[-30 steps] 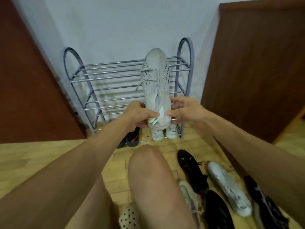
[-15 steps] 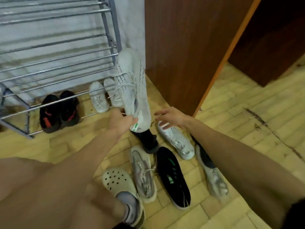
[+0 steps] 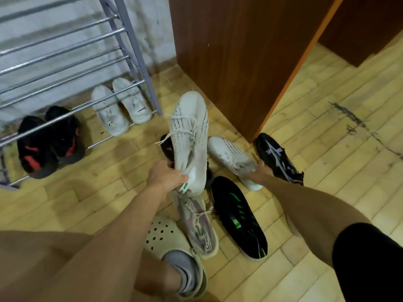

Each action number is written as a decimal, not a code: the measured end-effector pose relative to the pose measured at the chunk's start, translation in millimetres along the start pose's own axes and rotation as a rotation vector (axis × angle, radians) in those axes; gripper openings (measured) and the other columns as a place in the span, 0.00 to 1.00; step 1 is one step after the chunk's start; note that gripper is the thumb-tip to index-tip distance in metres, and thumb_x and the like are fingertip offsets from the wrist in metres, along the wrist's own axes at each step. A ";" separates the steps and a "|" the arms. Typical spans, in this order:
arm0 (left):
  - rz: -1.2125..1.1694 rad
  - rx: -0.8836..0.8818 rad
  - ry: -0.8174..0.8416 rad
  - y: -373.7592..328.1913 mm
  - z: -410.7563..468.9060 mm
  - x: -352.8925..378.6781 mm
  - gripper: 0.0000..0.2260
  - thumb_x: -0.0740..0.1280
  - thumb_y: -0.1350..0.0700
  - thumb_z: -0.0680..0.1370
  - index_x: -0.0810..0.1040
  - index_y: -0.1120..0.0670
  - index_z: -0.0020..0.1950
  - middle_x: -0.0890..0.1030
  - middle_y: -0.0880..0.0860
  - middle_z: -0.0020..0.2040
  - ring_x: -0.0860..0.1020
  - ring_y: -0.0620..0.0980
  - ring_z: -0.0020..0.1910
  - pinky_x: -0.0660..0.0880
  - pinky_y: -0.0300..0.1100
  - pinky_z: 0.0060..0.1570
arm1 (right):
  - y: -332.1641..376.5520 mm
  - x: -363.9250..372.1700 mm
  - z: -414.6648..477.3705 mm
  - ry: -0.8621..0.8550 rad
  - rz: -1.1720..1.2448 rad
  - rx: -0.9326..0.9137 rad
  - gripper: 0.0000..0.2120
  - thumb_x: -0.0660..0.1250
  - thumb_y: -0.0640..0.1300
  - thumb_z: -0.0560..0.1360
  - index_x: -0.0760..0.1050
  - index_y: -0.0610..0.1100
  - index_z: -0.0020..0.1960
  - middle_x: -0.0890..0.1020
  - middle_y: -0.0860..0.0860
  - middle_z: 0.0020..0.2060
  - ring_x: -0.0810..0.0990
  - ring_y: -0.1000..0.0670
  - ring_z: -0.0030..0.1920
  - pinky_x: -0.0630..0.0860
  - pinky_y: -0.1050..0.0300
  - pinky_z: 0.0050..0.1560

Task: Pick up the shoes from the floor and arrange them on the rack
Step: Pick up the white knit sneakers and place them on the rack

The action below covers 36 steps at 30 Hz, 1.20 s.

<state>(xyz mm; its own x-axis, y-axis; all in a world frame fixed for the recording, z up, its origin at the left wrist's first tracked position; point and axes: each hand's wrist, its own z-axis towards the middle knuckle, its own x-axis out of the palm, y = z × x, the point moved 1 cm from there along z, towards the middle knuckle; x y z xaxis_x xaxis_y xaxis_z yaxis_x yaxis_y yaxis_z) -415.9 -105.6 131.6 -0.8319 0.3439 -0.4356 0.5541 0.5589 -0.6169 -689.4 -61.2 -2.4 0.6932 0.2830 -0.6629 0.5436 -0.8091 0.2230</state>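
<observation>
Head, left fingers [image 3: 180, 177] grip raised sneaker [image 3: 189, 131], right fingers [image 3: 260, 165] floor sneaker [image 3: 230, 152]

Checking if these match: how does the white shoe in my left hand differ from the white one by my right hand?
The held shoe is lifted off the floor, its heel gripped by the left hand; the floor shoe lies flat on its sole, the right hand at its heel. The held shoe's toe points away from you; the floor shoe's toe angles left. Both are white knit with dark dashed lines and white laces.

Floor [image 3: 327, 153] holds loose shoes [image 3: 238, 216]; rack's [image 3: 135, 51] lowest tier, two pairs [image 3: 121, 107].
</observation>
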 end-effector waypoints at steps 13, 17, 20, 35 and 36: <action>-0.093 -0.095 0.018 4.4 11.7 -0.9 0.15 0.75 0.63 0.68 0.80 0.60 0.54 0.84 0.58 0.50 0.83 0.57 0.47 0.82 0.51 0.45 | -8.5 0.9 6.7 0.053 0.064 0.064 0.38 0.76 0.45 0.64 0.66 0.40 0.70 0.67 0.42 0.69 0.70 0.41 0.66 0.82 0.44 0.53; -0.140 -0.120 0.037 5.6 -0.9 -4.5 0.10 0.74 0.65 0.70 0.80 0.62 0.50 0.83 0.59 0.50 0.81 0.57 0.47 0.80 0.50 0.44 | 3.4 -17.8 -25.0 0.049 0.052 -0.008 0.29 0.77 0.40 0.65 0.72 0.37 0.63 0.80 0.42 0.52 0.82 0.43 0.46 0.84 0.46 0.39; -0.196 -0.158 0.046 2.4 -14.6 -8.0 0.13 0.74 0.66 0.70 0.79 0.63 0.53 0.82 0.60 0.50 0.80 0.57 0.45 0.78 0.48 0.37 | 13.2 -32.0 -47.0 0.015 0.045 -0.066 0.27 0.78 0.42 0.66 0.76 0.38 0.62 0.83 0.42 0.46 0.85 0.43 0.42 0.84 0.47 0.39; -0.509 -0.135 -0.102 -5.5 -45.0 -91.5 0.08 0.67 0.66 0.76 0.74 0.63 0.53 0.77 0.58 0.38 0.76 0.53 0.36 0.80 0.49 0.40 | 152.3 -37.3 -129.4 0.246 0.559 -0.423 0.23 0.77 0.36 0.68 0.74 0.39 0.60 0.81 0.42 0.48 0.83 0.39 0.52 0.82 0.41 0.47; -0.530 -0.131 -0.149 -5.4 -39.6 -102.1 0.07 0.68 0.67 0.75 0.74 0.63 0.51 0.77 0.58 0.37 0.76 0.54 0.33 0.80 0.49 0.34 | 165.9 -34.9 -131.1 0.257 0.558 -0.446 0.22 0.77 0.36 0.68 0.73 0.40 0.58 0.81 0.43 0.46 0.84 0.40 0.48 0.83 0.44 0.43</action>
<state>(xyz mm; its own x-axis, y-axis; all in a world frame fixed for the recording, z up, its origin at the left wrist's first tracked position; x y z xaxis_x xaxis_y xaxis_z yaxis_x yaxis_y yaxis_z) -335.2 -113.9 205.3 -0.9766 -0.1144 -0.1821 0.0453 0.7180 -0.6945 -561.3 -137.8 151.5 0.9802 0.0475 -0.1920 0.1819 -0.5983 0.7804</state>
